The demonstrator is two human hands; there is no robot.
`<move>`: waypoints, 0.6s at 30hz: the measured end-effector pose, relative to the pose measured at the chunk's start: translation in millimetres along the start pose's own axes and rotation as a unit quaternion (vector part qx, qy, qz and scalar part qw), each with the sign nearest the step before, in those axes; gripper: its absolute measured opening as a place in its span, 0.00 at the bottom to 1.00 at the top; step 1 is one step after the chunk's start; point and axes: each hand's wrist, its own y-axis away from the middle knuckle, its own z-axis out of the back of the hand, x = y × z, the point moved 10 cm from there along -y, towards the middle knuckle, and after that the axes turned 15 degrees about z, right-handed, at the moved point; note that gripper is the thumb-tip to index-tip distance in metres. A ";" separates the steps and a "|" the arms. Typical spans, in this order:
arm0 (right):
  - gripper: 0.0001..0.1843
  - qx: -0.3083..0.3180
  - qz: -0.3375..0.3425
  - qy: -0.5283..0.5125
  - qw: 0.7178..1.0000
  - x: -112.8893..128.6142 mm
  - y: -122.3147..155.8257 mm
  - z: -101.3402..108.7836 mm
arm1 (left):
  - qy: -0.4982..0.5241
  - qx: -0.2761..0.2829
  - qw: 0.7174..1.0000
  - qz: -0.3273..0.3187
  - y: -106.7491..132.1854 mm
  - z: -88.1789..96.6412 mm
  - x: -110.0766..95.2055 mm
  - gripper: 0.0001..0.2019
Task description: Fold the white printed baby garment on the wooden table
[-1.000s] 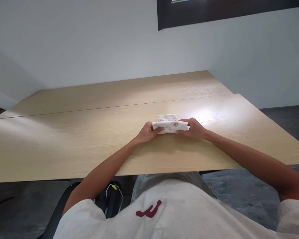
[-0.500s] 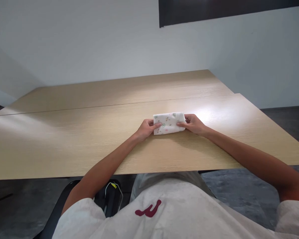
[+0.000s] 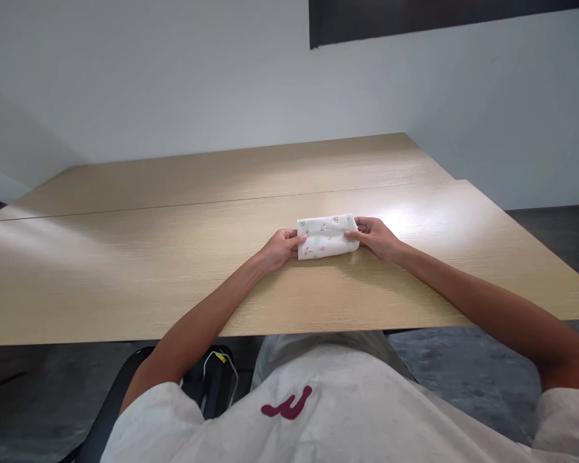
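Note:
A small white cloth [image 3: 326, 236] with tiny coloured prints lies folded into a short rectangle on the wooden table [image 3: 125, 270]. My left hand [image 3: 280, 247] pinches its left end, thumb on top and fingers curled. My right hand [image 3: 374, 235] pinches its right end the same way. Both forearms stretch out over the table's near edge.
The table is two light wooden tops joined by a seam, and it runs back to a pale wall. A dark frame [image 3: 415, 19] hangs on the wall at the upper right. Below the near edge are my light shirt, a black chair arm [image 3: 110, 411] and dark floor.
The front layer of the cloth, held up a second ago, has been laid over away from me, so the cloth now rests flat as a folded rectangle. Both hands moved slightly forward with it.

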 end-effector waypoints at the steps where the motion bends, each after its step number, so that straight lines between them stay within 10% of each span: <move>1: 0.20 -0.002 -0.002 0.000 1.000 -0.6 -0.1 0.6 | 0.004 0.001 1.000 0.003 1.0 -0.9 -0.6 0.13; 18: 0.19 0.042 -0.011 0.098 0.994 8.8 0.8 -3.6 | -0.088 0.012 0.993 0.071 3.3 1.5 5.4 0.17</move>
